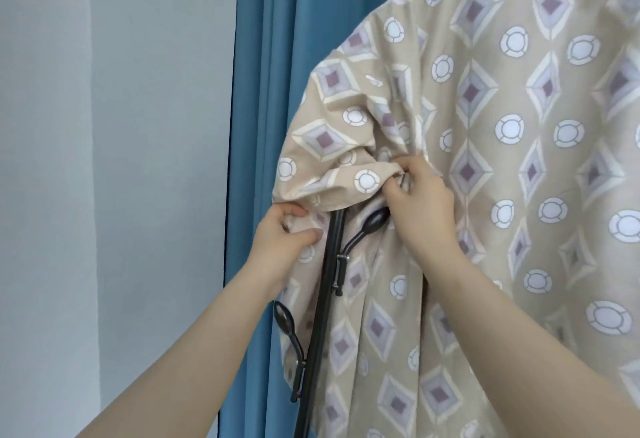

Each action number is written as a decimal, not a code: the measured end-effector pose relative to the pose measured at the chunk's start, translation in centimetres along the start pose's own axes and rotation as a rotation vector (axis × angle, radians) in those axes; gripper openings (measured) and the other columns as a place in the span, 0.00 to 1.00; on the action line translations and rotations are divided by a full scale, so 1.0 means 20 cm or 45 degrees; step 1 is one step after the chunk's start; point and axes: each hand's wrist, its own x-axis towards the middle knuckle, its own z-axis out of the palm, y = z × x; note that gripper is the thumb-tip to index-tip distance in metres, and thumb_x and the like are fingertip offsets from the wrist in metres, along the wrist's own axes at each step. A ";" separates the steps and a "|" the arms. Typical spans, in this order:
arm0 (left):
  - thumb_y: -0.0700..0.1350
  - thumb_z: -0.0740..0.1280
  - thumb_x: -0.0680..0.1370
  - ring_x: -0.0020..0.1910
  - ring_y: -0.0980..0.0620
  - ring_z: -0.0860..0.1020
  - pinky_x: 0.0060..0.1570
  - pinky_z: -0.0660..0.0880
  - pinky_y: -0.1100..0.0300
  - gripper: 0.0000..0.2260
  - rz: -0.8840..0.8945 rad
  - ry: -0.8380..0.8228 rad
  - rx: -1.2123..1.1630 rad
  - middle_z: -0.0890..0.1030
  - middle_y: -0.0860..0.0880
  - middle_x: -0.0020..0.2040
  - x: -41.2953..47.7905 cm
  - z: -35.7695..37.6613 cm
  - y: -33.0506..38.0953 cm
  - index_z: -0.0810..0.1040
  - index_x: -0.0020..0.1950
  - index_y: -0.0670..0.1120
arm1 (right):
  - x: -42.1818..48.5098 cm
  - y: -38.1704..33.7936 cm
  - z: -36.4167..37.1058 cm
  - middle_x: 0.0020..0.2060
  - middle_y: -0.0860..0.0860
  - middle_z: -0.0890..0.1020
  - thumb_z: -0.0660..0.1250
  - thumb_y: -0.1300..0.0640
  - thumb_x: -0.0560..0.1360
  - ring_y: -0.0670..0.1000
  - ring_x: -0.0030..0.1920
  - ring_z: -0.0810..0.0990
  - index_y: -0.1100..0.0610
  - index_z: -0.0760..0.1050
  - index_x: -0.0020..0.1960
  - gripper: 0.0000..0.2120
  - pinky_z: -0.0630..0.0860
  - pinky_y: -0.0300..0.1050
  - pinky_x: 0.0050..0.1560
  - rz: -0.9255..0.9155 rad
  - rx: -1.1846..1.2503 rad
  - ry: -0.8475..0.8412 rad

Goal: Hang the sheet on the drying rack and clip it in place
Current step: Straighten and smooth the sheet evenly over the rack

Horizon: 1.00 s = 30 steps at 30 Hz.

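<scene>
Sheet (502, 167) bunched within both hands' fingers (398, 191)

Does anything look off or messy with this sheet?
Yes: the sheet is bunched into a wad at its edge by the black pole, where the left hand and right hand grip it, instead of hanging flat.

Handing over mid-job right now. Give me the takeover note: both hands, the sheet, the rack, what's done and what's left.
Left hand grips the sheet at its bunched edge, left of the black pole.
Right hand pinches gathered fabric right of the pole, just above the upper hook.
The sheet hangs draped over the rack.
Done: hung. Left: smooth the bunched corner and clip it. No clip is in view.
</scene>
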 end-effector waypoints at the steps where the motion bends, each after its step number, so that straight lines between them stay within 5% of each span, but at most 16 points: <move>1: 0.34 0.70 0.71 0.44 0.51 0.74 0.44 0.72 0.59 0.13 0.018 0.026 -0.029 0.75 0.49 0.45 0.02 0.00 -0.01 0.72 0.43 0.51 | -0.01 0.01 0.01 0.47 0.51 0.81 0.61 0.56 0.74 0.52 0.50 0.76 0.52 0.77 0.53 0.10 0.68 0.43 0.45 0.020 0.006 -0.032; 5: 0.34 0.68 0.73 0.46 0.50 0.79 0.49 0.76 0.55 0.12 0.160 0.009 -0.155 0.81 0.50 0.45 0.10 -0.01 -0.02 0.74 0.44 0.53 | 0.00 0.07 0.02 0.36 0.58 0.79 0.61 0.62 0.72 0.50 0.39 0.72 0.63 0.78 0.44 0.08 0.66 0.39 0.36 0.123 0.060 -0.018; 8: 0.37 0.67 0.74 0.45 0.55 0.79 0.47 0.76 0.61 0.12 0.302 -0.138 -0.132 0.81 0.55 0.44 0.16 -0.04 0.00 0.75 0.43 0.55 | 0.01 0.07 0.01 0.32 0.50 0.79 0.61 0.64 0.72 0.47 0.38 0.74 0.52 0.78 0.38 0.11 0.69 0.40 0.39 0.152 0.070 0.160; 12: 0.39 0.68 0.74 0.47 0.61 0.77 0.47 0.73 0.67 0.10 0.487 -0.257 -0.082 0.80 0.57 0.47 0.24 -0.05 0.06 0.77 0.42 0.55 | 0.02 0.02 -0.07 0.41 0.50 0.80 0.60 0.61 0.72 0.50 0.47 0.77 0.52 0.80 0.45 0.10 0.74 0.46 0.52 0.109 -0.064 0.519; 14: 0.38 0.67 0.75 0.50 0.59 0.77 0.50 0.72 0.66 0.11 0.570 -0.277 -0.086 0.80 0.56 0.49 0.24 -0.05 0.10 0.77 0.42 0.56 | -0.01 -0.02 -0.13 0.51 0.53 0.76 0.60 0.60 0.73 0.39 0.52 0.74 0.54 0.80 0.50 0.11 0.69 0.34 0.58 0.094 -0.199 0.705; 16: 0.37 0.66 0.75 0.50 0.61 0.76 0.52 0.71 0.69 0.14 0.628 -0.307 -0.172 0.79 0.59 0.47 0.21 -0.05 0.13 0.76 0.42 0.58 | -0.06 -0.07 -0.20 0.53 0.54 0.71 0.59 0.60 0.74 0.36 0.47 0.70 0.55 0.78 0.52 0.11 0.65 0.25 0.51 0.096 -0.294 0.871; 19: 0.34 0.65 0.74 0.51 0.64 0.76 0.54 0.70 0.70 0.16 0.717 -0.344 -0.318 0.77 0.65 0.45 0.22 -0.20 0.12 0.73 0.44 0.58 | -0.17 -0.21 -0.15 0.44 0.50 0.75 0.58 0.58 0.70 0.42 0.41 0.72 0.51 0.75 0.43 0.08 0.68 0.34 0.45 0.016 -0.233 1.021; 24: 0.37 0.67 0.75 0.47 0.56 0.77 0.53 0.74 0.57 0.21 0.604 -0.369 -0.460 0.76 0.56 0.47 0.14 -0.24 0.09 0.66 0.55 0.62 | -0.35 -0.38 -0.16 0.25 0.40 0.75 0.62 0.55 0.67 0.41 0.31 0.71 0.47 0.75 0.33 0.07 0.68 0.38 0.34 0.027 -0.106 0.624; 27: 0.40 0.69 0.74 0.42 0.56 0.78 0.48 0.75 0.59 0.19 0.537 -0.447 -0.419 0.78 0.53 0.45 0.11 -0.28 0.05 0.67 0.55 0.60 | -0.44 -0.38 -0.10 0.30 0.44 0.78 0.70 0.54 0.64 0.43 0.33 0.75 0.55 0.77 0.40 0.07 0.72 0.37 0.32 0.140 -0.040 0.194; 30: 0.40 0.67 0.75 0.36 0.61 0.76 0.40 0.74 0.67 0.12 0.507 -0.413 -0.412 0.78 0.60 0.39 0.08 -0.31 0.04 0.71 0.46 0.58 | -0.49 -0.36 -0.02 0.44 0.43 0.85 0.76 0.55 0.66 0.42 0.47 0.82 0.47 0.80 0.46 0.10 0.80 0.42 0.48 0.122 0.081 -0.008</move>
